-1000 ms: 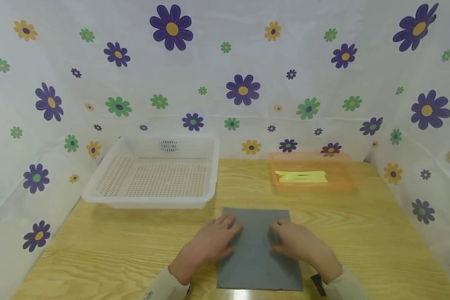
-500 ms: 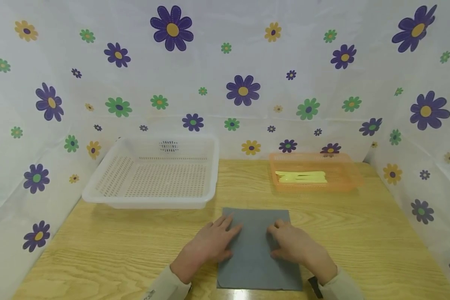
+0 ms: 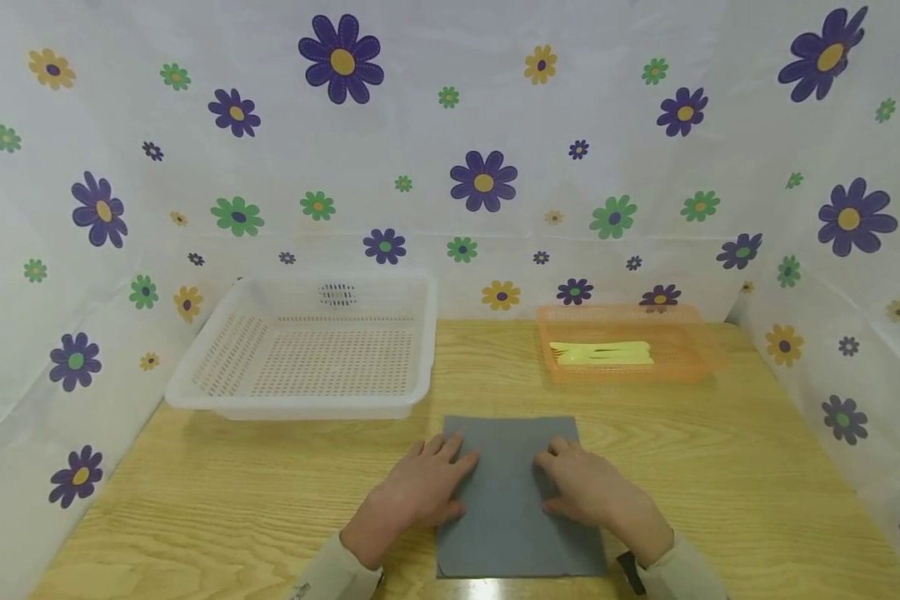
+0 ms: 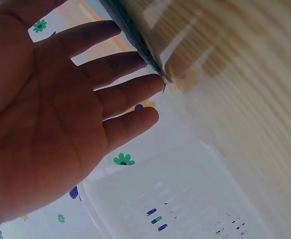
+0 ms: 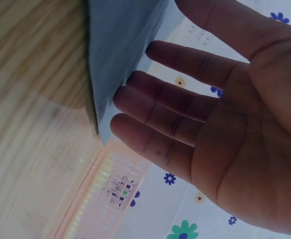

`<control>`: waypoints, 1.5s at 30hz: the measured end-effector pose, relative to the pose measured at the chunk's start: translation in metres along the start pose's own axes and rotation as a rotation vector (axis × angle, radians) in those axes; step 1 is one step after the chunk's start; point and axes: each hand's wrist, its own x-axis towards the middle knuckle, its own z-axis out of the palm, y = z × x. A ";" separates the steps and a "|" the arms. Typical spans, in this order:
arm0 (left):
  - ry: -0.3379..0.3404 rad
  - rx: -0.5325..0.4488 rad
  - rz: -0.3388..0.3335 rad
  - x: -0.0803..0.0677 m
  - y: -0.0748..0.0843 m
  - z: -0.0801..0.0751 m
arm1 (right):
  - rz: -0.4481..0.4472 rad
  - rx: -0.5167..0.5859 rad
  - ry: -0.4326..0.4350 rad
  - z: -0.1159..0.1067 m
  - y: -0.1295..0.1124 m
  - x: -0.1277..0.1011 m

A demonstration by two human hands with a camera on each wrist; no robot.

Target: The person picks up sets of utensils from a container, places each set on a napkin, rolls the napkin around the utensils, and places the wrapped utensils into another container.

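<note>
Both hands flat on the grey sheet (image 3: pixel 520 500): left hand (image 3: pixel 423 487) and right hand (image 3: pixel 588 487) fingers straight, slightly spread; press evenly outward from the sheet's middle.

A white perforated basket (image 3: pixel 307 350) and an orange tray (image 3: pixel 630 346) sit on the wooden table (image 3: pixel 195 500).

We see our two bare hands, the left hand (image 3: pixel 420 483) and the right hand (image 3: pixel 588 492), emerging from cream long sleeves (image 3: pixel 322 575) at the bottom of the frame. A dark strap (image 3: pixel 632 573) crosses our right wrist.
</note>
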 end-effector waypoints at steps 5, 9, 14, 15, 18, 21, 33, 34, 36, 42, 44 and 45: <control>0.021 0.005 -0.008 -0.002 0.002 0.000 | -0.002 0.004 -0.001 -0.001 0.000 0.000; 0.041 0.027 -0.017 -0.003 0.004 0.000 | -0.012 0.007 0.004 -0.001 0.001 0.000; 0.059 0.044 -0.024 -0.003 0.005 -0.001 | -0.028 0.011 0.011 -0.001 0.001 -0.001; 0.063 0.050 -0.026 -0.003 0.006 -0.001 | -0.028 0.012 0.012 -0.001 0.001 -0.001; 0.068 0.055 -0.036 -0.003 0.007 -0.001 | -0.030 0.016 0.011 -0.002 0.001 -0.001; 0.062 0.066 -0.053 -0.004 0.008 0.000 | -0.034 0.013 0.013 -0.002 0.001 -0.001; 0.087 0.114 -0.068 -0.005 0.012 0.001 | -0.084 -0.027 0.033 -0.001 0.003 -0.001; 0.086 0.112 -0.068 -0.005 0.012 0.001 | -0.087 -0.029 0.032 -0.001 0.003 -0.001; 0.085 0.108 -0.063 -0.005 0.011 0.001 | -0.090 -0.029 0.030 0.000 0.002 -0.001; 0.084 0.069 -0.022 -0.002 0.007 0.000 | -0.057 -0.032 0.026 0.000 0.001 0.000; 0.078 0.049 -0.009 -0.001 0.005 0.000 | -0.032 -0.028 0.033 0.000 0.000 0.000; 0.072 0.039 -0.003 0.000 0.004 -0.001 | -0.020 -0.025 0.036 0.000 -0.001 0.000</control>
